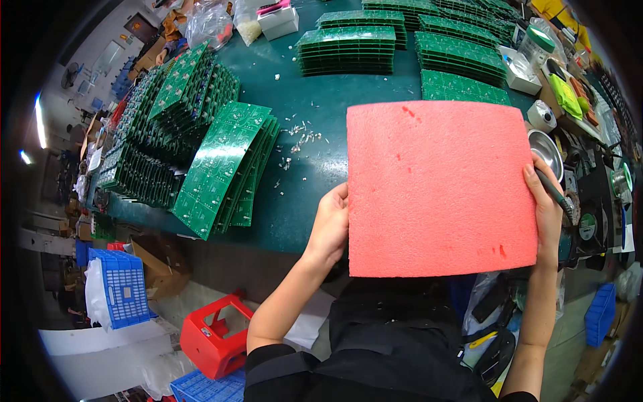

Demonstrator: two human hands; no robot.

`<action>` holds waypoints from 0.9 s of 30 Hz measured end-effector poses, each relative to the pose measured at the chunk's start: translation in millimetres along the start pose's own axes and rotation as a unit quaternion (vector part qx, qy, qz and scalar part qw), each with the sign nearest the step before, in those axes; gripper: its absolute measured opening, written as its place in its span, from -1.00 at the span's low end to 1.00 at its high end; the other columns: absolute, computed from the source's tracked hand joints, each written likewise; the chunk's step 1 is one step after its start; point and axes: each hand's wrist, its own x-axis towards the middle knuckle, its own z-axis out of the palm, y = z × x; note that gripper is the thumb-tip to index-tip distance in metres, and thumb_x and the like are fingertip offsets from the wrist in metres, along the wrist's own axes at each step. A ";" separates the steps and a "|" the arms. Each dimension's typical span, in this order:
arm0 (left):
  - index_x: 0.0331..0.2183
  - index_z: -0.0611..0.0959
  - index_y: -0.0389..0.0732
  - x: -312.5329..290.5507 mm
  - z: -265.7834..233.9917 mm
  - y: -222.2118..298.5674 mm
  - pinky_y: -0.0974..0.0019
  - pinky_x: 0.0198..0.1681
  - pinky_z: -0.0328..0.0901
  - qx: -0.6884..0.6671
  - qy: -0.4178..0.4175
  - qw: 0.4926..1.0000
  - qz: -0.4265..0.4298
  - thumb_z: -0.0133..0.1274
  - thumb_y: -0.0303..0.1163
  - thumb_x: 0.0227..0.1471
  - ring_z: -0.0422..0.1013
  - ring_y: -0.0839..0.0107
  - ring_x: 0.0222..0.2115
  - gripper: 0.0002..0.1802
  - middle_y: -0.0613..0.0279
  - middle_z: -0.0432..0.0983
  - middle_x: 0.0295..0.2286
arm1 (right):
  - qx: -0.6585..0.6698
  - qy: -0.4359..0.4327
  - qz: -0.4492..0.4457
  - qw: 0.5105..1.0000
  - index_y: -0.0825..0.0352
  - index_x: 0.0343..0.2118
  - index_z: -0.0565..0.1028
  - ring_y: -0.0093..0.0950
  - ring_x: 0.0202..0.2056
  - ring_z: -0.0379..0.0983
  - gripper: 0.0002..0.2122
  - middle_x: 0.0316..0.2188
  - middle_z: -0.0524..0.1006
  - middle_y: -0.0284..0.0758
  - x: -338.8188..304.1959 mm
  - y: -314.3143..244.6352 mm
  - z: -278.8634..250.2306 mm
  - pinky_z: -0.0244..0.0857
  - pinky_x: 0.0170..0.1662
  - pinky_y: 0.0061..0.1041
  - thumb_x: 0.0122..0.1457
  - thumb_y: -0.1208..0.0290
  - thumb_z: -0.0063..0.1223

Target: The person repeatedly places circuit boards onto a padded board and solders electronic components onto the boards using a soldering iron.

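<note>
A square red foam sheet is held up in front of me over the table's near edge, its broad face toward me. My left hand grips its left edge, the fingers partly hidden behind it. On the opposite edge, my right hand has its thumb on the front face. A dark-handled tool with a brush-like end lies along the right hand, apparently held with the sheet. Left of the foam, several green circuit boards lean in a row beside small clear scraps.
Larger circuit board stacks stand at the far left, more at the back. A metal bowl and a green-lidded jar sit at the right. Below are a blue crate and a red plastic frame.
</note>
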 end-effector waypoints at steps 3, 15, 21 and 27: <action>-0.06 0.47 -0.45 -6.3 -4.2 -1.3 0.41 -0.15 0.42 0.007 0.005 1.000 -0.001 0.10 -0.50 0.10 0.52 0.48 -0.26 -0.62 0.07 0.57 -0.20 | -0.065 -0.029 -0.006 0.997 0.44 -0.03 0.46 -0.61 -0.19 0.39 -0.67 -0.22 0.53 -0.32 -1.7 -6.0 7.2 0.25 -0.07 -0.63 0.20 0.36 0.08; -0.08 0.48 -0.33 -27.5 -0.8 -3.6 0.39 -0.08 0.34 -0.008 -0.046 0.998 0.029 0.08 -0.44 0.11 0.45 0.49 -0.20 -0.67 0.18 0.53 -0.18 | -0.116 -0.150 -0.243 0.951 0.38 0.18 0.26 -0.42 0.15 0.23 -0.54 0.17 0.29 -0.20 -6.7 59.0 -42.5 0.13 0.19 -0.42 0.29 0.27 -0.10; -0.05 0.47 -0.29 -25.2 -13.9 9.9 0.45 -0.18 0.31 0.067 -0.009 0.997 0.025 0.02 -0.17 0.21 0.38 0.66 -0.23 -0.58 0.30 0.50 -0.22 | -0.239 -0.063 -0.085 0.965 0.47 -0.15 0.56 -0.35 -0.20 0.48 -0.69 -0.16 0.57 -0.11 -15.6 -5.0 6.4 0.33 -0.03 -0.45 0.19 0.29 0.10; 0.04 0.41 -0.25 -12.1 -16.5 55.2 0.42 -0.11 0.27 0.145 -0.180 0.971 0.063 0.17 -0.24 0.09 0.35 0.58 -0.20 -0.46 0.32 0.44 -0.18 | 0.166 -0.084 0.125 0.975 0.39 0.22 0.21 -0.40 0.19 0.19 -0.47 0.22 0.24 -0.19 9.1 17.6 -11.5 0.12 0.20 -0.39 0.27 0.23 -0.05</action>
